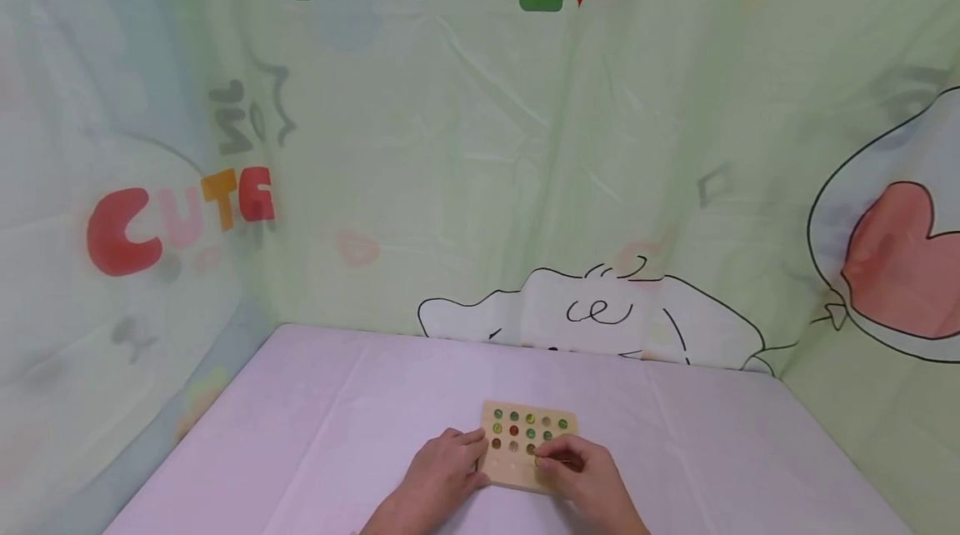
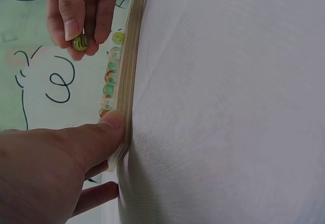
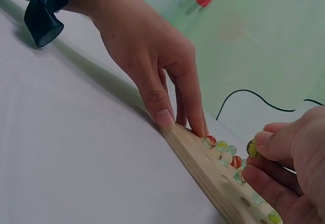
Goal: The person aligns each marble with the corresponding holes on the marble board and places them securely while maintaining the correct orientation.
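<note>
A wooden board [image 1: 517,478] with rows of round hollows lies on the table, glass marbles [image 1: 513,430] sitting in its far rows. Along the near row the hollows [image 3: 226,179] show bare. My left hand [image 1: 442,468] holds the board's near left corner, thumb [image 2: 109,127] on the near edge and fingers at the left end. Between thumb and fingertips, my right hand [image 1: 588,477] pinches a yellow-green marble with dark stripes [image 2: 80,42]. That hand is above the board's right part, and in the left wrist view the marble is held apart from the board.
A pale cloth covers the table [image 1: 337,418]. Printed curtains [image 1: 450,168] with cartoon drawings and lettering stand behind it and at both sides. A dark strap-like piece [image 3: 48,10] is on the left wrist.
</note>
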